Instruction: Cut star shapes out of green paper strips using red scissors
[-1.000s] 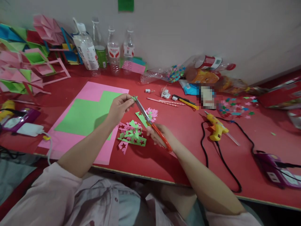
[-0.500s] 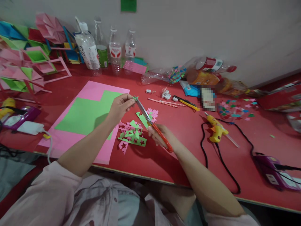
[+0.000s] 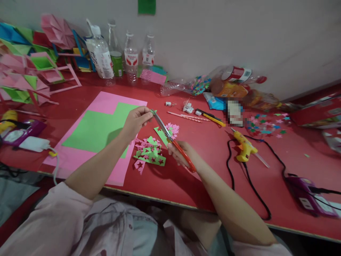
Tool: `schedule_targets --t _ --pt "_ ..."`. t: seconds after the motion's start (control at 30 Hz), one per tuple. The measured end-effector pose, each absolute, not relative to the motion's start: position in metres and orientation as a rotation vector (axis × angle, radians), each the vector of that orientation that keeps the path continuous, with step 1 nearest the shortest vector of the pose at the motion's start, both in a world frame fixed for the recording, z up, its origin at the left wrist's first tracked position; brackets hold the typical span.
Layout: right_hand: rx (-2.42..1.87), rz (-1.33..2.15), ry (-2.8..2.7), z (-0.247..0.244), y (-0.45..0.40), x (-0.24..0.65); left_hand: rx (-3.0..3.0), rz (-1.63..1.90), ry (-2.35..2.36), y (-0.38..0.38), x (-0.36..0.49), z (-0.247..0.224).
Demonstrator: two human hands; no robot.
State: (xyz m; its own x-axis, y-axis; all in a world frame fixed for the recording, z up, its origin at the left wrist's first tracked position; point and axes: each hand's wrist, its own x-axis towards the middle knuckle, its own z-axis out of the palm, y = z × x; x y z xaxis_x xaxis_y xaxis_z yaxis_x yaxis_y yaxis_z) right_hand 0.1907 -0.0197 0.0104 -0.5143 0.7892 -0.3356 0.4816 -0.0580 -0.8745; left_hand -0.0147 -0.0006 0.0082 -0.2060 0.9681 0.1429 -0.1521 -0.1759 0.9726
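My left hand (image 3: 137,121) pinches a small piece of green paper (image 3: 153,111) above the table. My right hand (image 3: 182,153) is closed around the red handles of a pair of scissors (image 3: 174,143). The blades point up and to the left, their tips at the green piece. Whether the blades are slightly apart cannot be made out. Below lie green and pink paper scraps (image 3: 150,153) with star-shaped holes, and a small heap of pink paper stars (image 3: 173,130). To the left, a green sheet (image 3: 90,129) rests on a larger pink sheet (image 3: 121,174).
A yellow glue gun (image 3: 244,149) with a black cord lies at right, near a purple power strip (image 3: 306,195). Plastic bottles (image 3: 131,58) stand along the wall. Folded paper models (image 3: 29,67) fill the far left. Loose stars (image 3: 269,124) and a cutter (image 3: 210,117) lie farther back.
Almost nothing differs. Both hands, the green piece and the scissors stay in the same place; the view has shifted very slightly.
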Motion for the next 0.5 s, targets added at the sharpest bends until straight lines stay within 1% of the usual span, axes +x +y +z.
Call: schedule_targets --t 0.5 --pt "-1.388 1.611 -1.917 0.0092 -0.0199 0.1905 1.083 1.538 1.138 0.0004 -0.0151 0.0060"
